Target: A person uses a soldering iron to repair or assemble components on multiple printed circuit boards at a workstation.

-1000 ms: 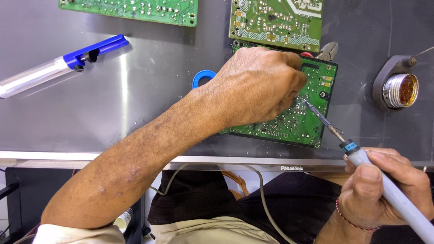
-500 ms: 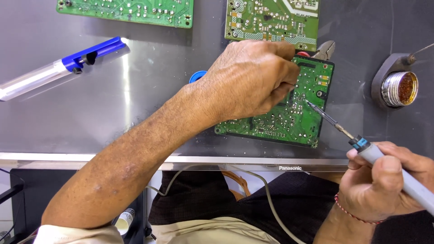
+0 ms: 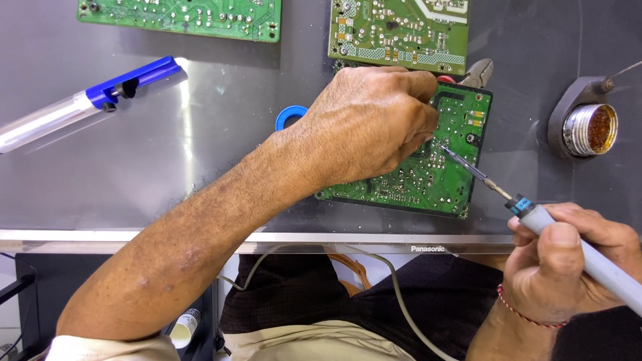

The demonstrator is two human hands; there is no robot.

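Under both hands lies the grey metal tabletop, the largest thing in view, and all else sits on it around the grip. Pinned beneath the left hand is the green circuit board, solder side up and lying flat near the front edge; this hand's grip is closed down over the board's upper left part, fingers curled toward its far edge, though whether they pinch anything there I cannot tell. Below and to the right of that grip, the right hand is wrapped firmly around the grey handle of the soldering iron, whose thin tip slants up and left to touch the board just beside the left hand's knuckles. To do this well, I judge, the left hand should press the board still while the tip rests steadily on one joint, clear of the fingers. Beyond the left grip lie a second green board and, farther left, a third board. Well left of the grip rests a blue-and-clear desoldering pump. Right of the iron stands a tip-cleaner holder with brass wool. Small things are tucked against the left hand: a blue tape roll and cutter jaws.
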